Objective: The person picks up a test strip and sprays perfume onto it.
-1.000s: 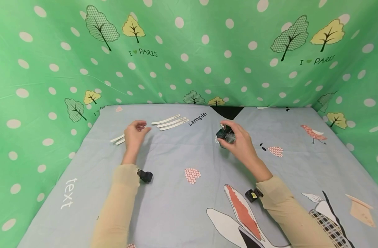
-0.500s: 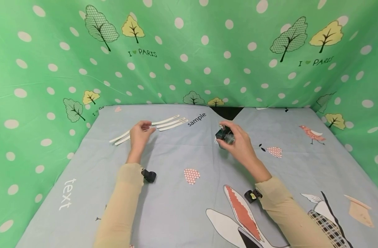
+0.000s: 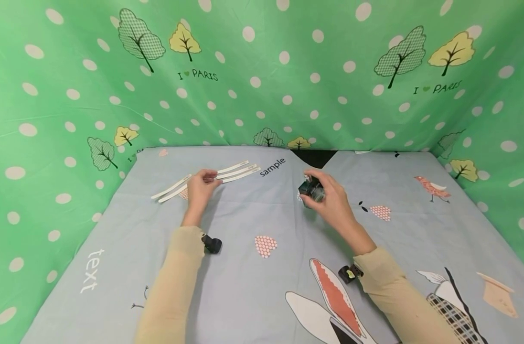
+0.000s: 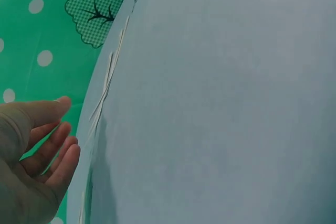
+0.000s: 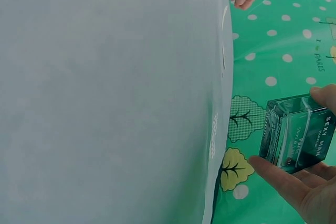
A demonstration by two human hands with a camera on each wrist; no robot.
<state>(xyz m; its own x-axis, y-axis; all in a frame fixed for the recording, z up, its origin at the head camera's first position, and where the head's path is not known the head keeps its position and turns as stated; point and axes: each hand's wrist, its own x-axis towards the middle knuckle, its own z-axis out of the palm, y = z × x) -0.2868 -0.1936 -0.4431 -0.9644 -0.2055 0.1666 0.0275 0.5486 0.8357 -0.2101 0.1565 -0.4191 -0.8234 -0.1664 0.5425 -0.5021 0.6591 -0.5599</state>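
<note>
r hand (image 3: 335, 203) fingers clamp bottle (image 5: 296, 132), cap hidden; l hand (image 3: 200, 188) fingers apart over strips (image 3: 238, 171).

- Perfume bottle (image 3: 312, 188): small, square, dark teal glass, clear walls; white label text visible in right wrist view (image 5: 299, 132). Held off the cloth, tilted, gripped between thumb and fingers of right hand (image 3: 332, 200).
- White paper strips (image 3: 238, 171): long, narrow, flat on the cloth, roughly parallel. Left hand (image 3: 201, 187) over them, fingers relaxed.
</note>
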